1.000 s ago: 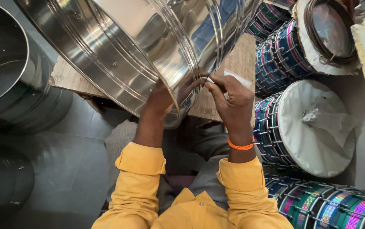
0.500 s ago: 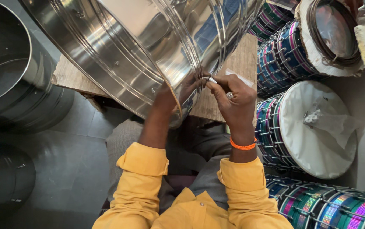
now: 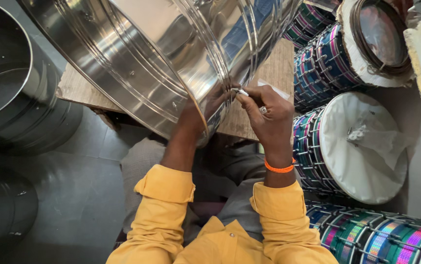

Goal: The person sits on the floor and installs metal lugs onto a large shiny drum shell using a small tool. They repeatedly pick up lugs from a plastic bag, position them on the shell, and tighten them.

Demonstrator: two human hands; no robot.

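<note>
Little is changing since the earlier frame: the shell is sitting a touch further right in view, and both hands are staying at the same spot on its rim.

The steel drum shell (image 3: pixel 161 63) is lying tilted on the wooden bench (image 3: pixel 269 83), long axis running up-left to lower-right, open end facing the person. The right hand (image 3: pixel 266 117) is closing in a pinch on a small white-tipped part (image 3: pixel 242 91), probably a fastener, hard to tell at this size, and is pressing it against the outer rim bead. The left hand (image 3: pixel 195 115) is reaching inside the shell directly behind that point; its fingers are hidden by the wall, so its grip is unclear. The right hand is the nearer one to the part. Finished striped drums (image 3: pixel 337 146) are standing just to the right.
</note>
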